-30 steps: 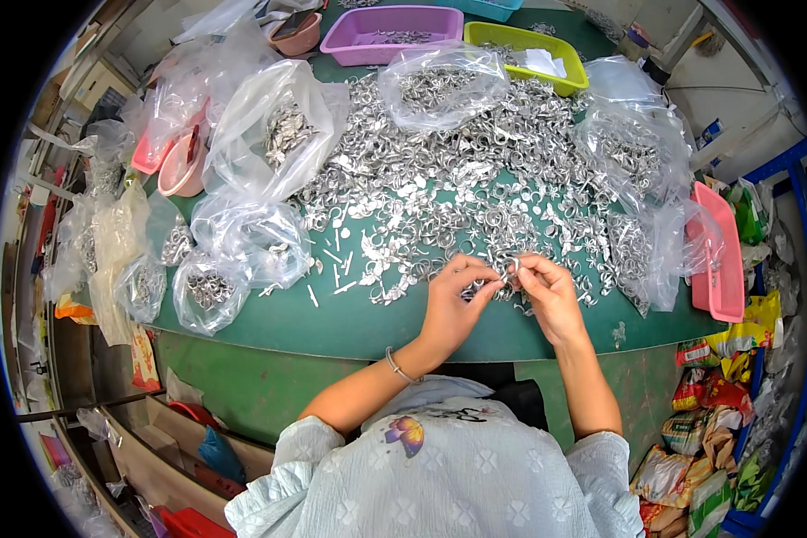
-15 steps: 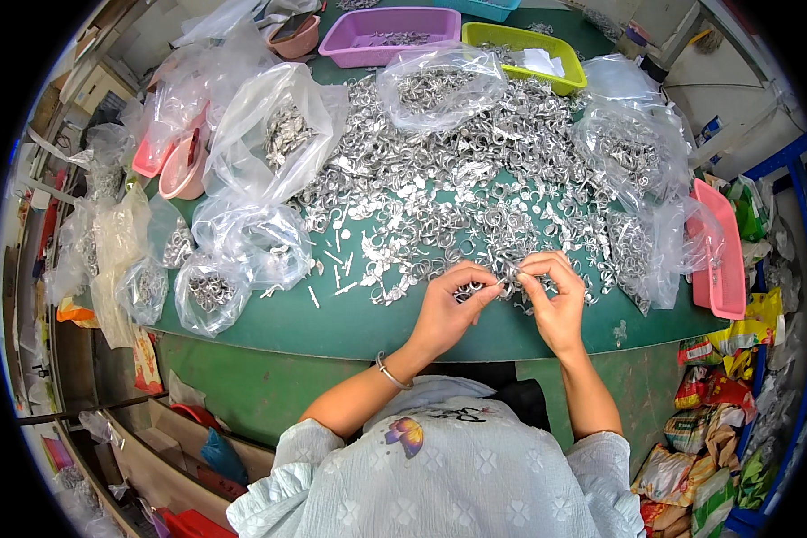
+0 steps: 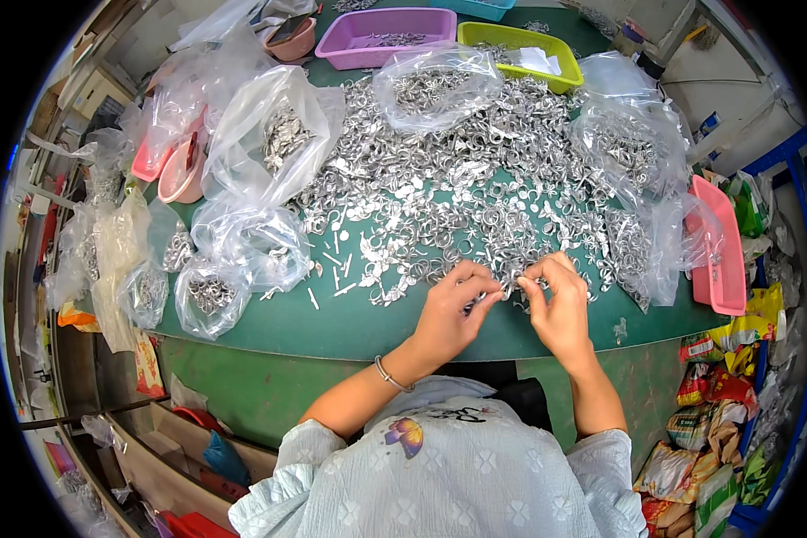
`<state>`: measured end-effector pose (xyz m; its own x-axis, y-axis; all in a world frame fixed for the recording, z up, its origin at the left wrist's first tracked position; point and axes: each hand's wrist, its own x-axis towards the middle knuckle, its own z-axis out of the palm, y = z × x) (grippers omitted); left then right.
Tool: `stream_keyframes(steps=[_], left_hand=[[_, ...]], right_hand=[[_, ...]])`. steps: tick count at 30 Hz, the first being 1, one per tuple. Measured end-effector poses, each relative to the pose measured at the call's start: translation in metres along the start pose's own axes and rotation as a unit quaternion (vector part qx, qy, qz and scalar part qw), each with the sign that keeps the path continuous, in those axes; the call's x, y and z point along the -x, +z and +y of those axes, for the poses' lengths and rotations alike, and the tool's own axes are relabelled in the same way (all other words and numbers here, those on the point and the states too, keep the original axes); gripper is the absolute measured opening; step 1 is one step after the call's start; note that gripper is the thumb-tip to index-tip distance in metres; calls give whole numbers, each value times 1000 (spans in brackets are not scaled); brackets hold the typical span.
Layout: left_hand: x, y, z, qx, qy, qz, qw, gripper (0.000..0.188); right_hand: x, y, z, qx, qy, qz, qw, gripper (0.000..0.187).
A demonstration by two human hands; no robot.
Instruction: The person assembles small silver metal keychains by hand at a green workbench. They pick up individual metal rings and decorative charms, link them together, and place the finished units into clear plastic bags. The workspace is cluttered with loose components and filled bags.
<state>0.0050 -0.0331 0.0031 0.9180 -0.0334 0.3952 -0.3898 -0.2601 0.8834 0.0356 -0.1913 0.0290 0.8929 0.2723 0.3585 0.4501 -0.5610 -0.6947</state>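
Note:
My left hand [image 3: 458,311] and my right hand [image 3: 559,300] meet over the near edge of a spread of silver metal pieces [image 3: 489,215], many of them ring-shaped. Both are closed in a pinch, fingertips almost together, on a small silver metal piece [image 3: 509,289] between them. Its exact shape is too small and too covered to make out. Loose rings lie just beyond my knuckles. A bangle [image 3: 391,375] circles my left wrist.
The pile lies on a green table [image 3: 269,327]. Behind it stand a purple basin [image 3: 332,45] and a yellow-green basin [image 3: 560,81]. Clear bags with metal parts [image 3: 213,314] line the left; another bag [image 3: 663,260] and a pink tray [image 3: 722,278] stand right.
My hands have shifted slightly, with the right hand a little lower and the fingers repositioned around the small piece. The pile and containers look the same.

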Motion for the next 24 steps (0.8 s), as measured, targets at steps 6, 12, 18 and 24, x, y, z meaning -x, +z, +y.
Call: stream_keyframes(steps=[6, 12, 18, 24], left_hand=[[5, 4, -1, -48, 12, 19, 999, 14], [4, 3, 4, -18, 37, 62, 997, 14], [8, 5, 6, -34, 41, 77, 996, 15], [10, 3, 5, -16, 61, 102, 993, 17]], right_hand=[[6, 6, -2, 38, -24, 28, 999, 12], [8, 3, -9, 89, -105, 36, 990, 14], [8, 0, -9, -9, -73, -3, 997, 12], [15, 1, 8, -487, 138, -101, 856, 5]])
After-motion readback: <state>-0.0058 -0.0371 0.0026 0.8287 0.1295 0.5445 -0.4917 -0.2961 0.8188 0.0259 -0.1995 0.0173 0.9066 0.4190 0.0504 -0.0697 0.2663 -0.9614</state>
